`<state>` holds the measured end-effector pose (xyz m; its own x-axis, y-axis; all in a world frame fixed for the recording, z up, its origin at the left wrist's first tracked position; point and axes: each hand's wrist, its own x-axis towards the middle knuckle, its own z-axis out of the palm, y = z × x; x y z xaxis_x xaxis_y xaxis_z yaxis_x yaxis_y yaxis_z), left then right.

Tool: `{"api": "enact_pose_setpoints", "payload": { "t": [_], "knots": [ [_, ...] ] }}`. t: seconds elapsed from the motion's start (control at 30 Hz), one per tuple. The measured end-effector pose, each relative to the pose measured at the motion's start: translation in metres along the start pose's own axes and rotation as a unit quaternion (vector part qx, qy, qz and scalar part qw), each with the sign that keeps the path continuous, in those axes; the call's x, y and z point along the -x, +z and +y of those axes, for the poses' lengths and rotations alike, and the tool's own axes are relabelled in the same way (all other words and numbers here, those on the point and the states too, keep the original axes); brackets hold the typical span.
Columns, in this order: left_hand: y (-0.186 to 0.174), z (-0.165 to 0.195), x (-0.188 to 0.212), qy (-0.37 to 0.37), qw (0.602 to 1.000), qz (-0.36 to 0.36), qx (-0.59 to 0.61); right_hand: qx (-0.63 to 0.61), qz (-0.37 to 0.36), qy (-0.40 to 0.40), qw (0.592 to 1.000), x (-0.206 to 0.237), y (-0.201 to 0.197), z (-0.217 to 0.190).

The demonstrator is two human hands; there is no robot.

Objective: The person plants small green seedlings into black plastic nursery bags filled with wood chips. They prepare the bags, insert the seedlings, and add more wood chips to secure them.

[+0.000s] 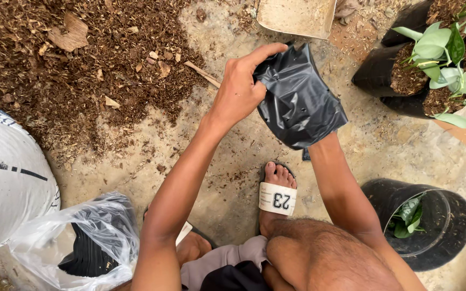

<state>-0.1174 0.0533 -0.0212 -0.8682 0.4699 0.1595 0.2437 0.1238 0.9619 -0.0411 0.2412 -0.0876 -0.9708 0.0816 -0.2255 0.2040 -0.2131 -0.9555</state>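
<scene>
Black plastic grow bag (pixel 300 102), centre-upper frame, held off the ground above the concrete. Empty, crumpled, small punched holes showing on its face. Long axis runs from upper left to lower right, mouth end toward the lower right where the right forearm goes in.

Left hand (pixel 241 89) just left of the bag, touching it: fingers curled over the bag's top edge, thumb behind, a closed pinch on the plastic. Right hand not visible; the forearm disappears into the bag at its lower edge, so the hand is inside it. Whether it is spread or clenched there, cannot tell. So the bag sits between the two hands, left outside at the upper end, right inside from the lower end; both equally in contact.

Outward from there:
- Below the bag, a foot in a sandal (pixel 278 196) with a white strap, flat on the concrete.
- Top centre, a pale scoop or dustpan (pixel 296 16), partly cut off by the frame.
- Upper left, a broad heap of brown potting mix (pixel 76 59) with dry leaf bits.
- Upper right, filled black bags with green-leaved plants (pixel 438 64).
- Lower right, a black pot (pixel 443 226) with a small green plant in it.
- Lower left, a clear plastic bag (pixel 76 242) holding a stack of black bags, and beside it a white woven sack (pixel 6 178).
</scene>
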Motion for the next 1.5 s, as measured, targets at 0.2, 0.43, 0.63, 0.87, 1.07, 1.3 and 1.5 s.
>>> {"api": "enact_pose_setpoints", "payload": {
  "t": [0.2, 0.43, 0.63, 0.87, 1.07, 1.3, 1.5],
  "knots": [
    [-0.003, -0.004, -0.014, -0.002, 1.0, -0.011, -0.027, 0.008, -0.032, 0.005, 0.999, -0.019, -0.002, -0.009],
    [-0.04, 0.021, -0.045, 0.082, 0.981, -0.014, -0.174, -0.013, -0.041, -0.003, 0.999, 0.003, 0.0, -0.038],
    [-0.076, 0.098, -0.024, 0.197, 0.948, 0.045, -0.247, -0.01, -0.097, -0.093, 0.991, -0.036, 0.031, -0.111],
    [-0.121, 0.17, 0.008, -0.049, 0.989, 0.135, -0.029, 0.049, -0.18, -0.141, 0.972, -0.022, 0.108, -0.192],
    [-0.164, 0.14, 0.037, -0.096, 0.953, 0.113, 0.263, 0.141, -0.236, -0.114, 0.955, -0.021, 0.159, -0.186],
    [-0.173, 0.069, 0.073, -0.242, 0.923, 0.076, 0.29, 0.267, -0.283, 0.002, 0.921, -0.007, 0.153, -0.136],
    [-0.179, 0.031, 0.09, -0.104, 0.984, 0.074, 0.128, 0.252, -0.225, 0.052, 0.94, 0.022, 0.138, -0.086]
  ]
}}
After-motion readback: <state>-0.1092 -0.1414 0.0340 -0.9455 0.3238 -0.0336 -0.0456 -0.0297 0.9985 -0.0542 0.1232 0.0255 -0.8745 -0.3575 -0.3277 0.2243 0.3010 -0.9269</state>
